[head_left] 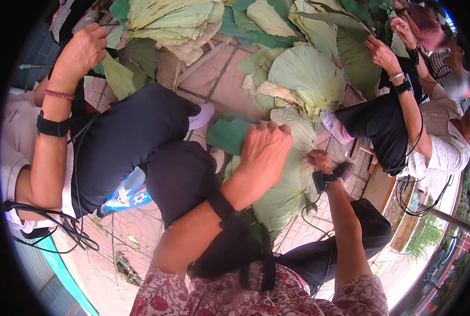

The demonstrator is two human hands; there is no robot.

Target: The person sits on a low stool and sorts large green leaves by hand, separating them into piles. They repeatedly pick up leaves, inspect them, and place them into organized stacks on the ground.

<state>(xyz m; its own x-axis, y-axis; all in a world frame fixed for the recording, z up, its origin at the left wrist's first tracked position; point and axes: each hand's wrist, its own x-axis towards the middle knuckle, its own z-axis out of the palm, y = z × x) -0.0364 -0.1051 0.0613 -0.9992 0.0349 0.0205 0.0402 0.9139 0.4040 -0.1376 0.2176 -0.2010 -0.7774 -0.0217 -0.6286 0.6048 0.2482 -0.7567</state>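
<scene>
My left hand (266, 150) is closed in front of me, its knuckles up and fingertips turned out of sight. A dark green piece of lotus leaf (226, 135) sticks out from beside its fingers and seems gripped in them. Lower and to the right, my right hand (320, 160) pinches the edge of a pale green lotus leaf (282, 197), which spreads between my knees. Both wrists wear black straps. Just beyond my hands lies a stack of large, pale lotus leaves (306, 71), some browned at their edges.
A co-worker (45, 152) sits at the left, one hand raised near a big bundle of folded leaves (177, 21). Another person (430, 131) at the right handles a broad leaf (356, 58). Black cables (61, 226) hang by both. A blue printed bag (129, 192) rests on the paving.
</scene>
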